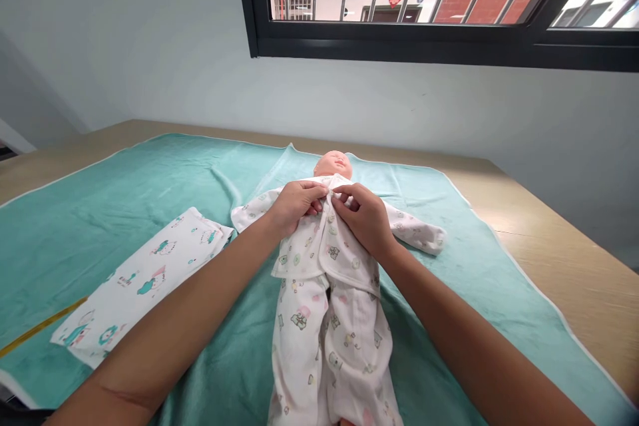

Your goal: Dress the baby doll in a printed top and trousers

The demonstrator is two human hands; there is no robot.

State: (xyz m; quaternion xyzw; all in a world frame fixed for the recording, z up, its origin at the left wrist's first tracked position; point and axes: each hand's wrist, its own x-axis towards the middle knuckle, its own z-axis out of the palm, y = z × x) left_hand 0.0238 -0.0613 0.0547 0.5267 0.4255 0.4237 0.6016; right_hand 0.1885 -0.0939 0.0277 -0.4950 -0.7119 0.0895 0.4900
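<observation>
A baby doll [333, 164] lies on its back, its head toward the wall. It wears a white baby jacket [344, 253] with small printed animals and matching trousers [304, 339]. At the jacket's front, just below the neck, my left hand [299, 205] pinches one edge of the opening. Facing it, my right hand [363, 216] pinches the other edge, and the fingertips of both almost meet. Whatever fastener sits between the fingers is too small to make out. Both jacket sleeves stretch out sideways. Lower down, the front edges overlap.
A teal blanket [164, 180] with a pale edge covers much of the wooden table [564, 246]. Left of the doll lies a folded white printed cloth [150, 279], with a yellow strip [44, 327] beside it. Behind the table are a wall and a barred window [399, 40].
</observation>
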